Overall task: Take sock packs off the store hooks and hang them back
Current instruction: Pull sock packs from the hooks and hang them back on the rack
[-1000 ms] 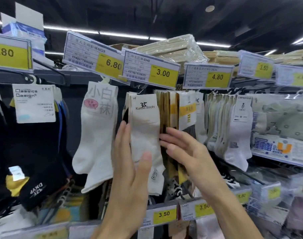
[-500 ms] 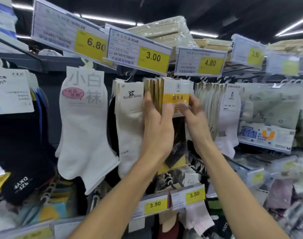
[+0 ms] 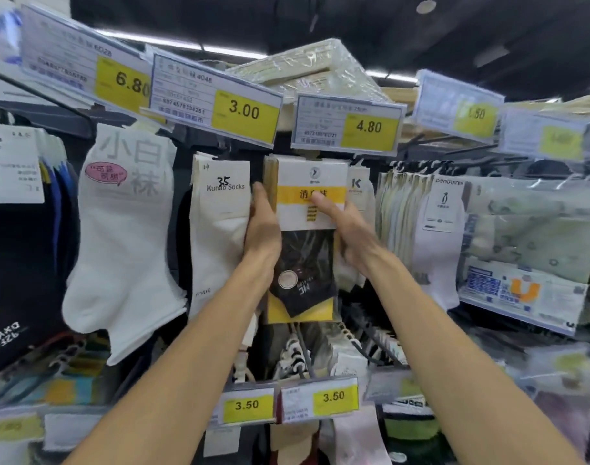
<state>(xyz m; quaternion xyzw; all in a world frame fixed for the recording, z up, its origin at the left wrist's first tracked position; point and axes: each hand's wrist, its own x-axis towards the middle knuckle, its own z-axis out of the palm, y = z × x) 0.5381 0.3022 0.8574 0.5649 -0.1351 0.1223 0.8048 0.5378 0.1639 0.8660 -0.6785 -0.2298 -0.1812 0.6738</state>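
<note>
A sock pack (image 3: 312,176) with a white card, a yellow band and a dark sock below hangs at the front of a row of like packs under the 4.80 tag. My left hand (image 3: 263,226) grips the left edge of that pack, fingers tucked behind it. My right hand (image 3: 345,226) lies on the pack's right side, its thumb across the yellow band and its fingers behind the card. The hook itself is hidden behind the price tag.
White Kunao socks (image 3: 220,209) hang just left of the pack, a larger white sock (image 3: 126,229) further left. White sock packs (image 3: 441,209) hang to the right. Price tags 3.00 (image 3: 216,99) and 4.80 (image 3: 347,124) jut out overhead; 3.50 tags (image 3: 287,399) line the rail below.
Both hands rose from beside the white Kunao socks to the yellow-banded pack and took hold of its two sides. The view moved in closer.
</note>
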